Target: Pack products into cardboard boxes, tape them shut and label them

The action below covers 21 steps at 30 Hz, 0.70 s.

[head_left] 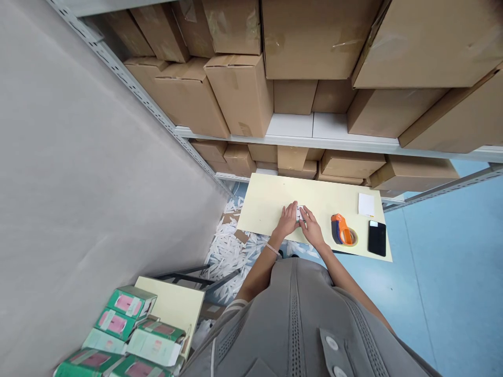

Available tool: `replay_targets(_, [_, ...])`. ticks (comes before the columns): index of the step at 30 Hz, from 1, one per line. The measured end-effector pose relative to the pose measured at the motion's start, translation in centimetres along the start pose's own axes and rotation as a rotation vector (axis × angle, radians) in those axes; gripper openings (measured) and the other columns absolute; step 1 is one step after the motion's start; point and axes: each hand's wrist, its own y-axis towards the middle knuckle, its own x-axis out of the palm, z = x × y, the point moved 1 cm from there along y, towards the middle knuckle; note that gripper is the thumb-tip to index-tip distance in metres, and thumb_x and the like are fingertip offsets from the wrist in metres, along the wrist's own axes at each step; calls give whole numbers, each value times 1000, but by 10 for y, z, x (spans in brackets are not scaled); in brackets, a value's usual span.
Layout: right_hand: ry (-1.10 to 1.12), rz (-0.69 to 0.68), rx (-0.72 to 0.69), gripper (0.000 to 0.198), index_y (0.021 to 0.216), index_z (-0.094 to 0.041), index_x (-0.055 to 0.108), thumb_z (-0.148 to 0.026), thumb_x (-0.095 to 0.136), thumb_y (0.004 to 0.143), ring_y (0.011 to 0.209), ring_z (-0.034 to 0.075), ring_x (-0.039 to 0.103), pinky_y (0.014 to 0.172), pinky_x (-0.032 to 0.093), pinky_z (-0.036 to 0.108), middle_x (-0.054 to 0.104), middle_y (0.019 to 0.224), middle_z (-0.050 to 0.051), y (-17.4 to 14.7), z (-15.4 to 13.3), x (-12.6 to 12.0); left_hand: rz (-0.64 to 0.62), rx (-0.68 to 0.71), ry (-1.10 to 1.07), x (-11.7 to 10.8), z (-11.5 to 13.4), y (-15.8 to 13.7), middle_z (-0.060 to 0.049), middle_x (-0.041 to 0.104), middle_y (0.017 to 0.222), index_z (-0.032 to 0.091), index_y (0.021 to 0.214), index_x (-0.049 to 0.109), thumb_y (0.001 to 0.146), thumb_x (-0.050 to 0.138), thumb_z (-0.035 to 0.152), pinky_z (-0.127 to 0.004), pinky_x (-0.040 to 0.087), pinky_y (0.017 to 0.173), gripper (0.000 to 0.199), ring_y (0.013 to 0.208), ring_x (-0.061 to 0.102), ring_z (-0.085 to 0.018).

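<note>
In the head view my left hand (289,219) and my right hand (310,227) come together over the cream tabletop (267,201). Between them is a small white item (299,213) with dark marks, too small to identify. The fingers of my left hand press on its left side and partly cover it. On its right side, the bent fingers of my right hand touch it. An orange and blue tape dispenser (341,229) with a roll of tape sits to the right of my hands.
A black phone (376,238) and white paper (366,204) lie at the table's right end. Shelves of cardboard boxes (240,94) rise behind. White paper strips (230,254) litter the floor. Green boxes (126,303) are stacked at lower left beside a grey wall (98,173).
</note>
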Motion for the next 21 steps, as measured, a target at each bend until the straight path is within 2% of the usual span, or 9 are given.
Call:
replay_targets(6, [-22, 2, 0, 56, 150, -26, 44, -25, 39, 94, 140, 25, 43, 113, 42, 48, 42, 155, 7, 2, 3, -2, 27, -24, 105, 0, 9, 2, -21, 24, 162, 16, 157, 7, 89, 55, 26, -58, 14, 123, 84, 152, 18, -30])
replay_targets(11, [-72, 9, 18, 54, 146, -26, 50, -23, 38, 93, 138, 27, 46, 112, 44, 49, 47, 153, 6, 4, 2, 0, 73, -65, 203, 3, 18, 3, -21, 24, 162, 11, 157, 12, 89, 54, 25, -57, 9, 124, 81, 153, 15, -30])
replay_targets(15, [-100, 40, 63, 55, 147, -23, 48, -23, 36, 94, 137, 28, 48, 106, 50, 47, 45, 154, 6, 3, -2, 4, 92, -66, 189, 5, 17, 4, -21, 25, 162, 9, 157, 15, 89, 50, 21, -55, 12, 125, 77, 152, 16, -29])
replay_targets(21, [-133, 36, 134, 56, 150, -21, 44, -26, 32, 95, 123, 32, 61, 92, 57, 50, 42, 155, 11, 3, -7, 8, 92, -29, 82, 11, 7, 3, -21, 24, 162, 11, 157, 10, 88, 48, 18, -56, 20, 123, 79, 152, 14, -30])
